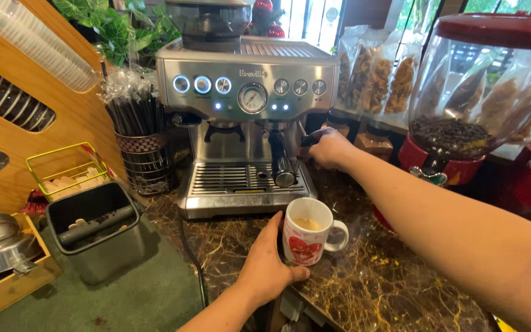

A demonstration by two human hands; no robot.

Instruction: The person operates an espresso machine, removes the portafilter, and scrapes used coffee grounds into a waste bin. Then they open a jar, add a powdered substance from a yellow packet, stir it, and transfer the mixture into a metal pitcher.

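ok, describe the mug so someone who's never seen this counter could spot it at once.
Find the steel espresso machine on the dark marble counter. Just in front of its drip tray stands the mug, with the left hand against its side. It is the only white cup there, with a red heart picture and a handle pointing right.

Bright window backlight, dim warped edges.

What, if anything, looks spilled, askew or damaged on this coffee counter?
Nothing stands out. The white mug stands upright on the marble counter with the left hand against its side; the right hand rests at the espresso machine. No spill shows around the mug or drip tray.
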